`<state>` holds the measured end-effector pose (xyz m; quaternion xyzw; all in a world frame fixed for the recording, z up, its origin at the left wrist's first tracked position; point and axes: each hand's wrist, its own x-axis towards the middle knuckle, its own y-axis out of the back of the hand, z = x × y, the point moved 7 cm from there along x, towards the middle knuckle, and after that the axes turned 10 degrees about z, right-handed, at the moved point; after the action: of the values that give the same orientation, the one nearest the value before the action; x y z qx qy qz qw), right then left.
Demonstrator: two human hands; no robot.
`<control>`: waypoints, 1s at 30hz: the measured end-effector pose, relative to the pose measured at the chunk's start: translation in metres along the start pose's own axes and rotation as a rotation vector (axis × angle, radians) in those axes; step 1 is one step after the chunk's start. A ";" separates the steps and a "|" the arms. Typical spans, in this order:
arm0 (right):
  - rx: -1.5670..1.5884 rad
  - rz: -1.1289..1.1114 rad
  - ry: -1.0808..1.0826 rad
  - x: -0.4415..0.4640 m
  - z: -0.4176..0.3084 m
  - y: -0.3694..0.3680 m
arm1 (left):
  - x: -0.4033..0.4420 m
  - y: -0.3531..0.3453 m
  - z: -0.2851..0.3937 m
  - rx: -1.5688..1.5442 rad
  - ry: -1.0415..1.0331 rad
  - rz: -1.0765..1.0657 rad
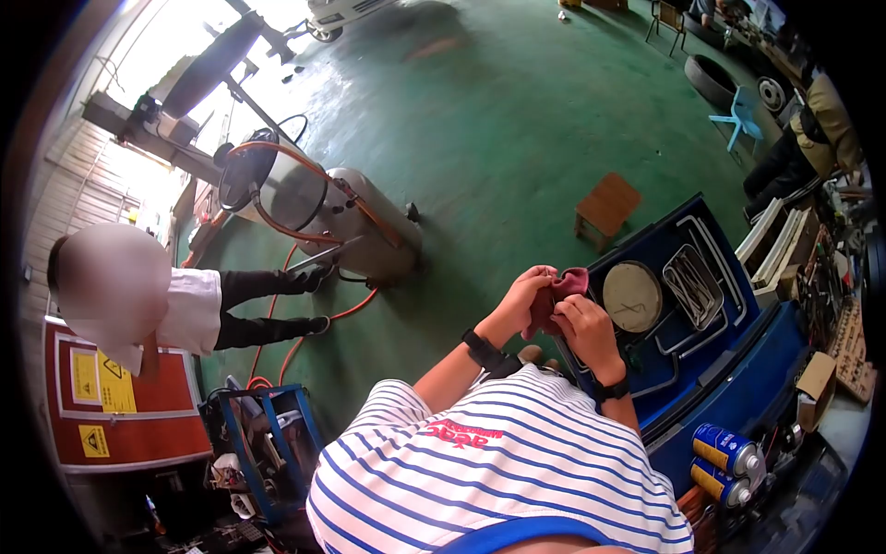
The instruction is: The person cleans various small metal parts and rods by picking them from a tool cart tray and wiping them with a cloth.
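In front of my striped shirt, both hands are together at a dark red cloth [573,280]. My left hand [528,294] pinches the cloth from the left, fingers closed. My right hand [588,325] has its fingertips pressed together on the cloth's right side. Whether something small is wrapped in the folds, I cannot tell. Just right of my hands is a dark blue tray [678,360]. In it lie a round beige disc [632,296] with thin metal pieces on it, a small metal dish [694,288] of bent rods, and several long bent metal rods [688,346].
A wooden stool [608,205] stands beyond the tray. Two blue-and-yellow spray cans [724,450] lie at lower right. A large grey tank [365,222] with orange hoses stands to the left, near a person [194,309]. Another person [821,129] sits at far right near a blue chair [739,118].
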<state>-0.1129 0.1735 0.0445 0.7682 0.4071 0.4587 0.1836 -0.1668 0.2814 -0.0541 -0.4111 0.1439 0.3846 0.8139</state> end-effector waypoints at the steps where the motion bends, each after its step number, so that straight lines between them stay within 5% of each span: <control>1: 0.012 0.023 -0.025 0.000 0.002 0.002 | 0.001 -0.001 0.001 0.006 0.003 -0.008; 11: 0.134 0.006 -0.199 0.001 0.011 0.008 | 0.003 -0.007 0.014 -0.047 -0.088 0.055; 30: 0.120 0.077 -0.183 0.004 0.012 0.017 | 0.002 -0.021 0.016 -0.016 -0.121 0.012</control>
<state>-0.0941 0.1674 0.0515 0.8316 0.3857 0.3679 0.1560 -0.1509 0.2874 -0.0338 -0.3926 0.0939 0.4145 0.8156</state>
